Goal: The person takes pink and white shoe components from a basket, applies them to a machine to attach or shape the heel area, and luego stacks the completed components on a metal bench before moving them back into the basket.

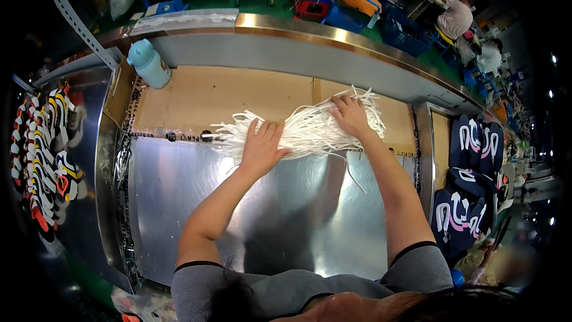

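Observation:
A loose bundle of white laces (307, 134) lies crosswise over brown cardboard and the near metal tabletop. On its left part rests my left hand (262, 148), palm down, fingers stretched out and thumb pointing right. My right hand (351, 117) is at the right part, its fingers bent over the strands and closed on some of them. Frayed-looking ends fan out beyond both hands. One strand trails from the bundle toward me across the metal.
A light-blue bottle (149, 64) stands at the back left on the cardboard (232, 92). Colourful strap-like pieces (50, 155) lie on the left surface. Dark pieces with white and pink shapes (471, 185) fill the right side. A raised metal ledge (310, 30) bounds the back.

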`<state>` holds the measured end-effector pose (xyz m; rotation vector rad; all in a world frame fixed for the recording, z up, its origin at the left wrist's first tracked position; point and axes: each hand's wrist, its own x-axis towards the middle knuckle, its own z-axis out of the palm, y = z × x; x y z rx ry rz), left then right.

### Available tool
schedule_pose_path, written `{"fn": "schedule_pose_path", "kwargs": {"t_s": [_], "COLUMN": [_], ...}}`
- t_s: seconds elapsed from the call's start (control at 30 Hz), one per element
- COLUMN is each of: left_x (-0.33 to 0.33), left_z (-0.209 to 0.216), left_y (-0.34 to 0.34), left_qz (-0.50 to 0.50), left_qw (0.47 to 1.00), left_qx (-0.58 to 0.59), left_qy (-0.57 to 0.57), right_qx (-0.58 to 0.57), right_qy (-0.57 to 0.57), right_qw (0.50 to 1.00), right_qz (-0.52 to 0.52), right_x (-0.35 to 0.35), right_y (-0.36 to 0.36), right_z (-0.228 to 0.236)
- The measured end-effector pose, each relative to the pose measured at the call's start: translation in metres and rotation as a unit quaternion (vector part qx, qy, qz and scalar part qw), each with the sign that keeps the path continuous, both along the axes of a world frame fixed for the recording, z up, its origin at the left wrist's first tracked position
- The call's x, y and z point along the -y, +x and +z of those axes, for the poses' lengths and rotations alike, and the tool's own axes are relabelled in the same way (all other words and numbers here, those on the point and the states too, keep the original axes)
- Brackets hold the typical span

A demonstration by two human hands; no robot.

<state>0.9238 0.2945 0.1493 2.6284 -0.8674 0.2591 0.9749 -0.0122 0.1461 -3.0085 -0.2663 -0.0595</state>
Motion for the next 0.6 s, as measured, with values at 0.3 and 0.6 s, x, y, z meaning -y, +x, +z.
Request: {"fn": "schedule_pose_path", "kwargs": {"t_s": [0.3,0.6], "left_x": [-0.054,-0.093], "left_z": [-0.007,0.007], "left_y": [-0.101,-0.211], "left_qz": [-0.061,-0.073], "left_qw": [0.995,0.994], "left_qx": [-0.035,-0.032], "left_qy": [0.068,0.075], "right_qx": [0.007,-0.061], "right_qy": [0.031,0.09], "right_qw": [0.999,0.974], "right_qz": [-0.034,0.197], "right_x": [-0.04,-0.119], "right_y": [-0.207,-0.158], "right_z": [0.016,-0.001]}}
